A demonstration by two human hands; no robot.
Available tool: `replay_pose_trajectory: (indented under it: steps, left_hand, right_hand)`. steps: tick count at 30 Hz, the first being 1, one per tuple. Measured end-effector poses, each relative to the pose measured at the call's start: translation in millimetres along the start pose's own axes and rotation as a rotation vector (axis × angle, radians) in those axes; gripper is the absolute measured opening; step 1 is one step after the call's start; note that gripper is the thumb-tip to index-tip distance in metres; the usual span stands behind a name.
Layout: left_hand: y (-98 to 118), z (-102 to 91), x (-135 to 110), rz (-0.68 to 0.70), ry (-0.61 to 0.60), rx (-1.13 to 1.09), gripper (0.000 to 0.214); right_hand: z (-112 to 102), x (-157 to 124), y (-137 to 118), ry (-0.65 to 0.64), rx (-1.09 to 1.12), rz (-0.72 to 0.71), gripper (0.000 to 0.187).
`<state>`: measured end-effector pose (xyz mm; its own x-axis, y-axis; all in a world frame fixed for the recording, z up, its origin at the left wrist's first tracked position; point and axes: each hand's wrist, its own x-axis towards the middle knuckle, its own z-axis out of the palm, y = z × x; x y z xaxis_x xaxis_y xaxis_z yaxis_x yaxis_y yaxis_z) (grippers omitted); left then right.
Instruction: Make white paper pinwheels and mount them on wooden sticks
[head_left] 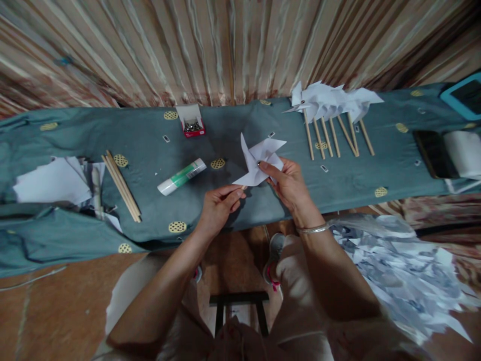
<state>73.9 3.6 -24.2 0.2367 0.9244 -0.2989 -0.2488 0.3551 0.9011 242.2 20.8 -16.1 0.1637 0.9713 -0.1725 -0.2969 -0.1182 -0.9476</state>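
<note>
A white paper pinwheel is held over the near edge of the table, a dark pin at its centre. My right hand grips it, thumb at the pin and fingers behind the paper. My left hand is closed around the pinwheel's wooden stick, of which only a short end shows. To the left lies a glue stick with a green and white label. Beyond it stands an open small red box of metal pins.
Several pinwheels on sticks lie at the back right. Wooden sticks and a stack of white paper are at the left. A phone and a blue-framed device lie far right. A bag of paper scraps sits below.
</note>
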Motion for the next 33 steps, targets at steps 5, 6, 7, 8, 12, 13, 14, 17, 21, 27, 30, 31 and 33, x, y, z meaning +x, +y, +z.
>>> replay_pose_trajectory:
  steps: [5,6,7,8,12,13,14,17,21,27,30,31,33]
  left_hand:
    - [2.7,0.8,-0.4,-0.068,-0.021,-0.013,0.033]
    - [3.2,0.2,-0.4,-0.074,-0.029,-0.004,0.034]
    - [3.7,-0.6,-0.3,-0.078,-0.038,0.008,0.034]
    - [4.0,-1.5,-0.2,-0.08,-0.048,0.02,0.034]
    - [4.4,-4.2,0.7,-0.09,-0.091,0.039,0.035]
    - [4.7,-4.5,0.7,-0.096,-0.097,0.037,0.035]
    - [5.1,-4.7,0.6,-0.102,-0.1,0.032,0.035]
    - [6.8,-4.4,-0.2,-0.132,-0.098,0.012,0.036]
    - [8.1,-3.2,-0.6,-0.123,-0.085,0.021,0.036]
    - [3.9,-5.3,1.9,0.02,0.025,0.188,0.03]
    - [1.9,-7.5,2.7,0.11,0.049,0.289,0.026]
    - [1.5,-8.3,2.9,0.142,0.052,0.321,0.024]
    - [1.3,-10.0,3.1,0.201,0.056,0.385,0.02]
  right_hand:
    - [-2.3,2.0,4.4,0.007,-0.051,-0.051,0.025]
    - [-2.4,2.3,4.5,0.016,-0.07,-0.056,0.025]
    - [-2.3,2.5,4.5,0.026,-0.093,-0.059,0.025]
    - [-2.1,2.7,4.4,0.033,-0.117,-0.062,0.025]
    - [-1.5,3.4,4.0,0.051,-0.181,-0.074,0.025]
    - [-1.4,3.5,4.0,0.052,-0.185,-0.074,0.026]
    - [-1.3,3.7,4.0,0.053,-0.187,-0.073,0.026]
    - [-1.3,3.9,3.9,0.046,-0.194,-0.066,0.026]
    - [-1.2,3.8,3.9,0.04,-0.171,-0.067,0.025]
    - [0.2,2.6,4.9,0.04,-0.064,-0.022,0.024]
    - [2.8,1.4,3.3,0.042,-0.019,0.006,0.023]
    - [4.0,0.9,2.2,0.045,-0.002,0.017,0.023]
    - [6.5,0.0,-0.5,0.059,0.037,0.047,0.023]
